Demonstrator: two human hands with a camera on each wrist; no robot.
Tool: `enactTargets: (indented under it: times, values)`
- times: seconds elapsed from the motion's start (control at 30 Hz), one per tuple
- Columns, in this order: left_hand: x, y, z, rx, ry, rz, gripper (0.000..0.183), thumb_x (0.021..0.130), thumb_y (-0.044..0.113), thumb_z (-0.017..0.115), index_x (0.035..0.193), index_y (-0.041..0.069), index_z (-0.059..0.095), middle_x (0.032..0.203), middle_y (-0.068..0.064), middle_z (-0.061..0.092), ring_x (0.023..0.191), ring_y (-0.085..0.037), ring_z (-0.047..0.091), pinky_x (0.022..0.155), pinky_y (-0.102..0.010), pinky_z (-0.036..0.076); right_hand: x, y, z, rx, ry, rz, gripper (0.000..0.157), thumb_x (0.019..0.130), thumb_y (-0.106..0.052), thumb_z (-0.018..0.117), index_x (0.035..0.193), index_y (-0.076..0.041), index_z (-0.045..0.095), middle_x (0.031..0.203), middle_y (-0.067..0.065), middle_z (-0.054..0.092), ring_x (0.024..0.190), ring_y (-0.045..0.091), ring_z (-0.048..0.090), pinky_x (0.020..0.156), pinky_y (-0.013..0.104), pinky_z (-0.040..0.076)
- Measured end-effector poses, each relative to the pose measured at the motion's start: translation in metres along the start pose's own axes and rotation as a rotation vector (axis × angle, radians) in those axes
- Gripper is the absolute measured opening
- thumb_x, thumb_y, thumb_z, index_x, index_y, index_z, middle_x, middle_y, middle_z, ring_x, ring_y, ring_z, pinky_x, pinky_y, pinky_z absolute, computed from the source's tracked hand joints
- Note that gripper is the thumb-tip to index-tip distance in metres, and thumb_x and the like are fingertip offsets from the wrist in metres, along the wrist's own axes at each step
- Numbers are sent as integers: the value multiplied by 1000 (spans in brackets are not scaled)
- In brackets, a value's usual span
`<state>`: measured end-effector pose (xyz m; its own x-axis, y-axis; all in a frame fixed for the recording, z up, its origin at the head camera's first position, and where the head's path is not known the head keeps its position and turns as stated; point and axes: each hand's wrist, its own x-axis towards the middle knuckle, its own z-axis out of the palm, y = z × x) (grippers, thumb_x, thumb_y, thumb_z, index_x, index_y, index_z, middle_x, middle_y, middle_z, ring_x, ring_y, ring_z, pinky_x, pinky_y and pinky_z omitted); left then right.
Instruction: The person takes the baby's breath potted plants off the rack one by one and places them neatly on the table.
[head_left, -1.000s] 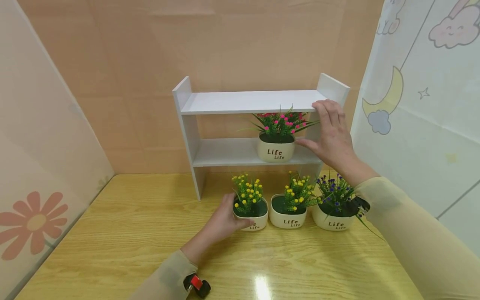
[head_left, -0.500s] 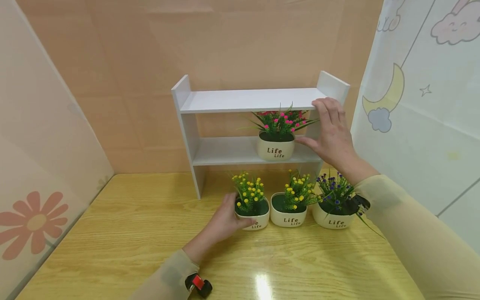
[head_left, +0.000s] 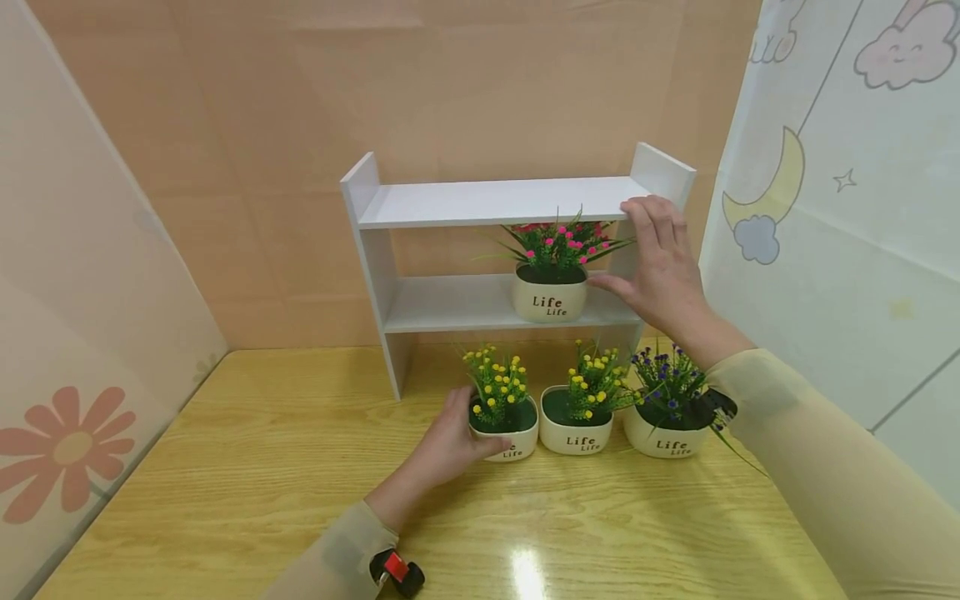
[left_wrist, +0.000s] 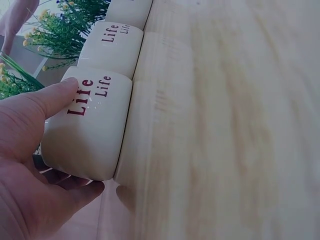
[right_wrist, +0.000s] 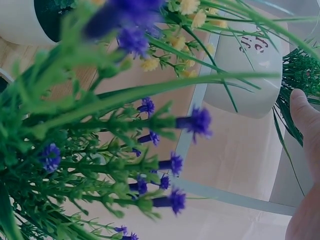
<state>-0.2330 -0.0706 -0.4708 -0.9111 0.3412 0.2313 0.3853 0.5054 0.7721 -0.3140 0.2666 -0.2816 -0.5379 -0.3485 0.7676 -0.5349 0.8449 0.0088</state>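
Observation:
My left hand grips a cream flowerpot with yellow flowers, thumb on its front and fingers round its left side. In the left wrist view this pot stands on the table, right against a second yellow-flowered pot. Fingers of my right hand rest on the front edge of the white shelf's top board. Its thumb reaches to the rim of a pot with pink flowers, which stands on the middle board. A pot with purple flowers stands below my right forearm.
The wooden table carries the shelf near its back edge. Behind it hangs an orange-brown cloth, with patterned panels at left and right. Purple flowers lie close before the right wrist camera.
The left yellow-flowered pot has slid slightly right with my left hand, closing up to the middle pot. My right hand keeps its place at the shelf.

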Motion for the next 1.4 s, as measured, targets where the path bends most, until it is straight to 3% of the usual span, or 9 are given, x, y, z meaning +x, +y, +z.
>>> enactTargets:
  times: [0.73, 0.97, 1.17, 1.4]
  values:
    - [0, -2, -5, 10, -19, -2, 101, 86, 31, 99, 162, 1, 40, 151, -20, 49, 141, -37, 51, 119, -61, 45, 0, 1, 0, -7, 9, -8, 114, 79, -32, 104, 161, 0, 32, 161, 25, 31, 155, 45, 23, 134, 48, 13]
    - [-1, -3, -6, -7, -3, 19, 99, 85, 29, 100, 159, -2, 42, 146, -22, 50, 138, -38, 51, 117, -64, 46, 0, 0, 1, -5, 0, 3, 114, 78, -31, 104, 161, -1, 32, 162, 24, 31, 156, 44, 22, 135, 48, 14]
    - [-3, -1, -9, -11, -3, -27, 105, 86, 35, 99, 162, -3, 37, 152, -24, 46, 141, -42, 52, 119, -62, 45, 0, -1, 1, -1, -3, 13, 115, 77, -30, 105, 161, -2, 32, 162, 24, 31, 156, 44, 22, 135, 48, 14]
    - [-12, 9, -26, -25, 0, -86, 115, 89, 43, 95, 170, -1, 26, 167, -26, 34, 150, -48, 46, 121, -63, 43, 0, 0, 0, 8, 4, 5, 115, 77, -29, 105, 161, -1, 32, 162, 24, 32, 156, 44, 22, 135, 48, 14]
